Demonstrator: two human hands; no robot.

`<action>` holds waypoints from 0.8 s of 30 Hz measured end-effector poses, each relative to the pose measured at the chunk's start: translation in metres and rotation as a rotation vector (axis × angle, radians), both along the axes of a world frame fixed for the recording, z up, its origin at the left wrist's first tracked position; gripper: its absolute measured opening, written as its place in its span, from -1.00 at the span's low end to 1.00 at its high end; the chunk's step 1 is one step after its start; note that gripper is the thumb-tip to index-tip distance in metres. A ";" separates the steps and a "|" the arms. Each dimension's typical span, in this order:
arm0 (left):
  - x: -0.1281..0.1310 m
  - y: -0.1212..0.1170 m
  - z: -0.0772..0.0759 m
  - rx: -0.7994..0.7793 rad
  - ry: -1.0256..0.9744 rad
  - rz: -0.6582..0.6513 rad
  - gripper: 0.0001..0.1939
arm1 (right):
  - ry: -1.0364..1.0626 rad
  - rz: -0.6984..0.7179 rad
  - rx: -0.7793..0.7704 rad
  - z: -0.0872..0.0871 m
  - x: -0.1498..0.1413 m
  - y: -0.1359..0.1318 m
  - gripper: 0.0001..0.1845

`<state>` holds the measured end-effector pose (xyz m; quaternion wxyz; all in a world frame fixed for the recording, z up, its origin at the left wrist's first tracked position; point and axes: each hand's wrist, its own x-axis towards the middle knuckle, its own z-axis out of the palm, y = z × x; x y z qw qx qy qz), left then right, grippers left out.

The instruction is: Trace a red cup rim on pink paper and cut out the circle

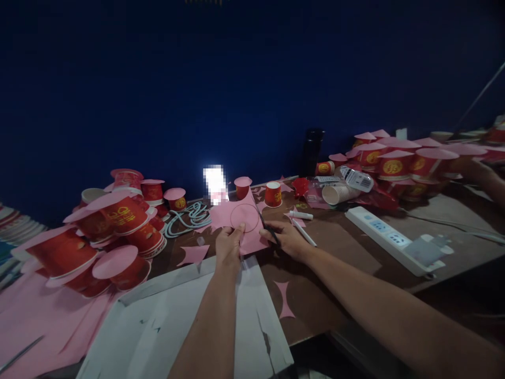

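Observation:
My left hand (229,246) pinches the lower edge of a pink paper sheet (221,215), with the thumb lying on top. A dark circle is drawn on that sheet. In my right hand (290,239) is a pair of dark-handled scissors (271,231), its blades at the sheet's right edge beside the circle. Just behind the sheet stand a red paper cup (273,196) with a white rim and another red cup (242,190) topped by a pink disc. A white marker (302,215) and a white pen (304,233) lie right of my right hand.
Red cups with pink discs (122,213) are stacked at left, and more cups (396,163) at right. A white power strip (382,231), coiled cable (189,218), black bottle (313,150) and white box lid (165,321) lie around. Another person's hand (479,176) is far right.

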<state>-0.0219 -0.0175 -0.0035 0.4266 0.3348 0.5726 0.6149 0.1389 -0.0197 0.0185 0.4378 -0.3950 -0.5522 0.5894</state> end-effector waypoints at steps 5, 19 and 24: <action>-0.002 0.001 -0.002 0.000 0.045 -0.010 -0.54 | -0.010 -0.004 0.037 -0.003 0.000 0.002 -0.59; -0.002 -0.002 0.003 0.001 0.089 -0.012 -0.54 | -0.030 0.018 0.056 -0.006 0.002 0.001 -0.58; -0.003 0.001 -0.001 0.016 0.072 -0.004 -0.52 | -0.044 0.014 0.066 -0.005 0.002 0.000 -0.58</action>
